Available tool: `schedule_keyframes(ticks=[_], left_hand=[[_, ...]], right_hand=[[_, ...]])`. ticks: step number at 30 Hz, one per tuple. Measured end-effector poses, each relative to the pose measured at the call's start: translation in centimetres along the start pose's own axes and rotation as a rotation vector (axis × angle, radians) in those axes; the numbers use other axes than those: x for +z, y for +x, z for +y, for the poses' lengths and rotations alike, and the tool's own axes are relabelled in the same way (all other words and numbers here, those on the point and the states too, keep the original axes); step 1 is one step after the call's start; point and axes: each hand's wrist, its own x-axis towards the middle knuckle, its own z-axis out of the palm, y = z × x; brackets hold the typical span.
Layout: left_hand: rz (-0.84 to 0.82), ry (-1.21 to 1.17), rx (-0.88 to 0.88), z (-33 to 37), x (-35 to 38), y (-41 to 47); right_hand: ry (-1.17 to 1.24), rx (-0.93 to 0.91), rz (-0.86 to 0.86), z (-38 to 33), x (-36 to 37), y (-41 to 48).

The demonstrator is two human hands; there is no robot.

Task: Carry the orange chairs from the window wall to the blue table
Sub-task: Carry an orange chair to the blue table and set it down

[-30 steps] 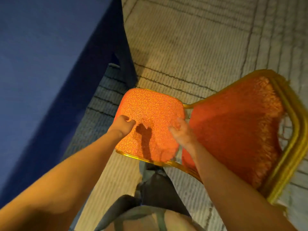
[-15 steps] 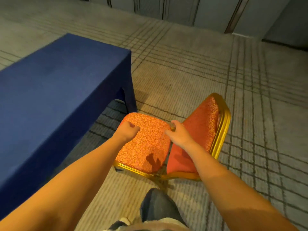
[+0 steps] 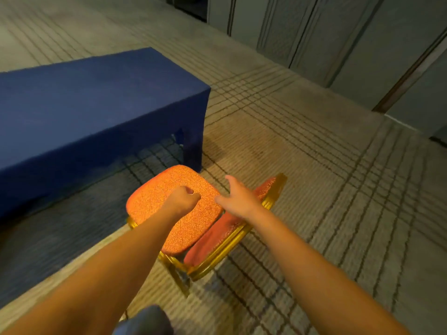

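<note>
The orange chair stands on the patterned carpet, its seat just beside the corner leg of the blue table and its backrest angled away to the right. It looks like a banquet chair with a gold metal frame, so it is probably stiff and moderately heavy, and awkward more from bulk than weight. The padded seat would give under pressure and offers little to hook, while the woven fabric should not be slippery. The frame looks like the better hold, at the top rail of the back or under the seat's rim. The left hand hovers over the middle of the seat with its fingers curled into a fist and nothing visibly in them; whether the knuckles touch the cushion cannot be told. The right hand is spread, fingers apart and straight, over the gap where the seat meets the backrest, gripping neither. The chair seems already set down at the table.
</note>
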Motion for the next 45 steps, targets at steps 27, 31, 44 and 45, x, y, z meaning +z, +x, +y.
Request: schedule_keyframes(ticks=[27, 31, 44, 45], left_hand=[[0.238, -0.227, -0.569, -0.3, 5.4, 3.1], [0.266, -0.319, -0.747, -0.5, 7.3, 2.7], [0.066, -0.319, -0.982, -1.8, 11.6, 1.1], [0.047, -0.308, -0.984, -2.1, 11.7, 1.3]], right_hand=[[-0.463, -0.116, -0.603, 7.1, -3.5, 18.0], [-0.570, -0.168, -0.679, 8.7, -3.0, 20.9], [-0.771, -0.090, -0.820, 14.1, 0.0, 25.0], [-0.773, -0.078, -0.821, 14.2, 0.2, 25.2]])
